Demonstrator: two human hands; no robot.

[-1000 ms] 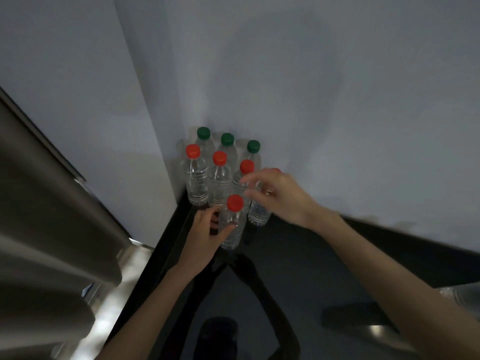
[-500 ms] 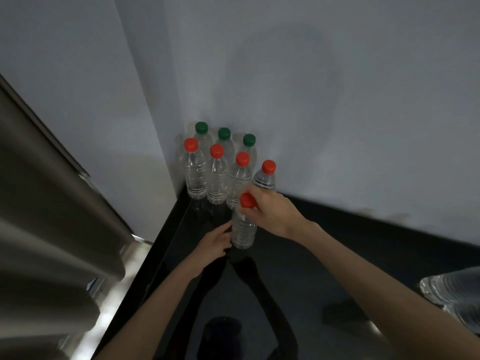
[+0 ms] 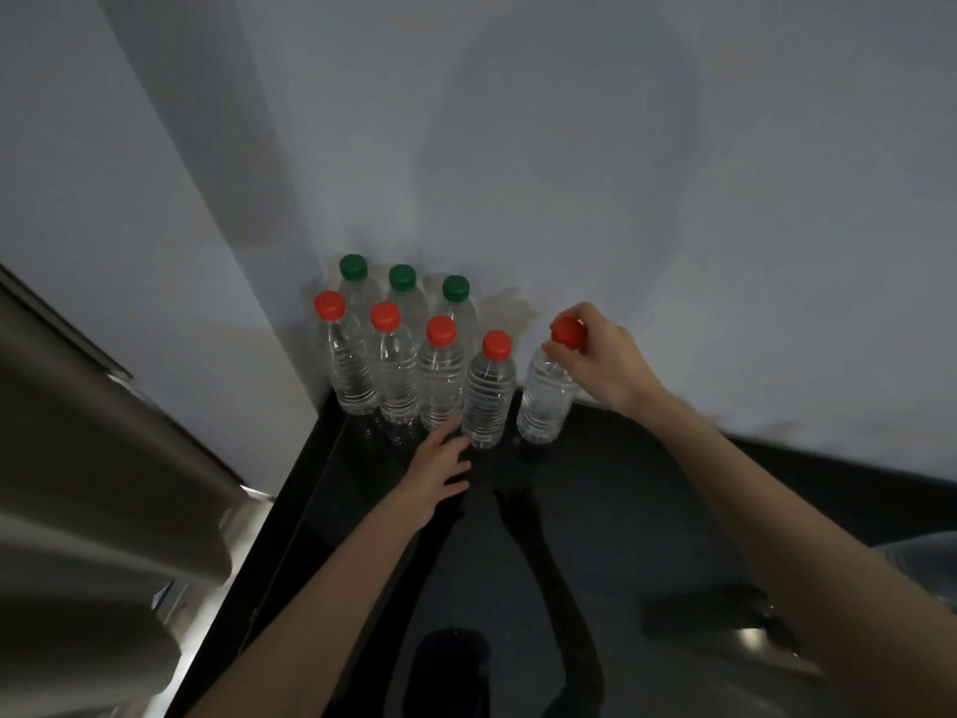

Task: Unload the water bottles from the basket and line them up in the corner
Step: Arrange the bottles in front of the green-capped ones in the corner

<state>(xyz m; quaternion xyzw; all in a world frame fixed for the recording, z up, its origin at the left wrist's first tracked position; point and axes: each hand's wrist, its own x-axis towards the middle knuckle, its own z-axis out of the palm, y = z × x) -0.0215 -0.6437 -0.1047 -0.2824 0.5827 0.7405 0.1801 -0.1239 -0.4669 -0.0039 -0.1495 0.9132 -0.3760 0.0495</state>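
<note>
Clear water bottles stand in the corner on a dark glossy surface. Three green-capped bottles (image 3: 402, 298) form the back row against the wall. In front of them stands a row of red-capped bottles (image 3: 440, 370). My right hand (image 3: 600, 362) grips the cap of the rightmost red-capped bottle (image 3: 546, 401), which stands slightly tilted at the row's right end. My left hand (image 3: 440, 469) rests low, fingers spread, touching the base of the fourth red-capped bottle (image 3: 489, 391). The basket is out of view.
White walls (image 3: 673, 199) meet behind the bottles. A grey curtain-like surface (image 3: 77, 458) and a metallic edge (image 3: 228, 531) run along the left. The dark floor (image 3: 595, 510) reflects my arms. A clear plastic item (image 3: 927, 567) shows at the right edge.
My right hand carried the front red-capped bottle rightward and set it at the right end of the red row. My left hand let go and moved to the neighbouring bottle's base.
</note>
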